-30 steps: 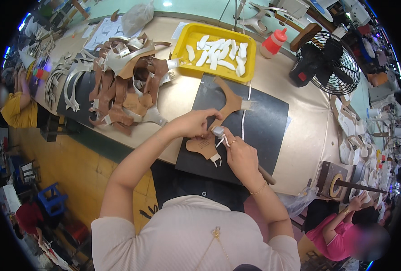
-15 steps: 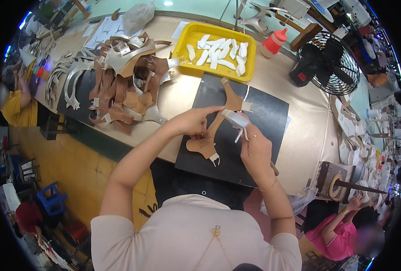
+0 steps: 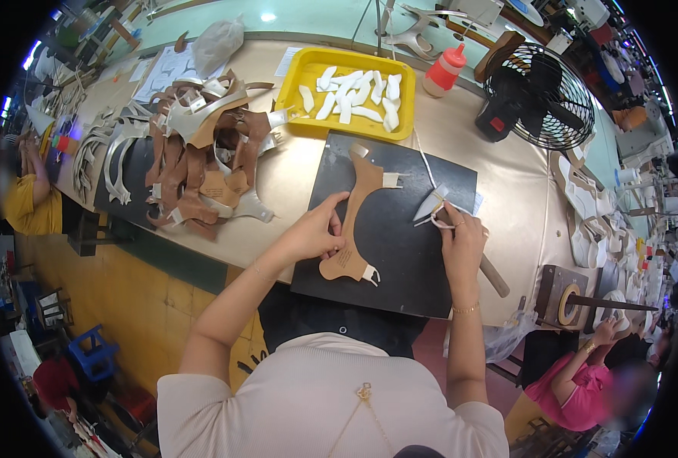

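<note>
A curved brown leather piece [image 3: 360, 214] with white tabs lies on a black mat [image 3: 400, 259]. My left hand [image 3: 316, 229] presses on its left edge, fingers bent over it. My right hand [image 3: 461, 237] is to the right, over the mat's right edge, and grips a small white strip [image 3: 431, 208] together with a wooden-handled tool [image 3: 492, 275] that sticks out below the hand.
A yellow tray [image 3: 297, 84] of white strips sits behind the mat. A heap of brown and silver leather pieces [image 3: 201, 160] lies to the left. A red squeeze bottle [image 3: 444, 70] and a black fan [image 3: 541, 95] stand at the back right. Other people sit nearby, one at the lower right [image 3: 583, 374].
My right hand has moved from the leather piece out to the right, carrying the white strip and the tool. My left hand stays on the leather piece.
</note>
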Motion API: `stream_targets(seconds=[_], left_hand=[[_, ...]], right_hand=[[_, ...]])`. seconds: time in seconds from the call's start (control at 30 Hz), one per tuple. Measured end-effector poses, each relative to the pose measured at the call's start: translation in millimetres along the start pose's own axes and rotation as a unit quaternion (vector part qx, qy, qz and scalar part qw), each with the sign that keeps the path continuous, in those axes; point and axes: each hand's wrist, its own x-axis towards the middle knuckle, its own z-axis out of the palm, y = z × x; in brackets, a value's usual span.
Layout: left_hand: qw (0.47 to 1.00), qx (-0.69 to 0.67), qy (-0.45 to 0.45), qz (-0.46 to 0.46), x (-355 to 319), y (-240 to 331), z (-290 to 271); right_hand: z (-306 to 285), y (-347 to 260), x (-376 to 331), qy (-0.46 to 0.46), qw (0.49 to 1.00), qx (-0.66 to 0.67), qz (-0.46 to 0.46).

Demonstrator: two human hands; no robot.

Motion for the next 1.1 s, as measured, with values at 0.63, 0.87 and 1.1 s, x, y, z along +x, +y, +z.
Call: stream_targets(seconds=[0.63, 0.87, 1.1], left_hand=[[0.994, -0.102, -0.043, 0.013, -36, -31, 16], [0.997, -0.01, -0.074, 0.012, -50, -26, 11], [0.997, 0.055, -0.055, 0.029, -55, -15, 5]], right_hand=[[-12, -18, -29, 0.074, 0.993, 0.045, -0.085], [31, 16, 6, 0.079, 0.991, -0.006, -0.105], [-15, -28, -13, 0.033, 0.982, 0.171, -0.075]])
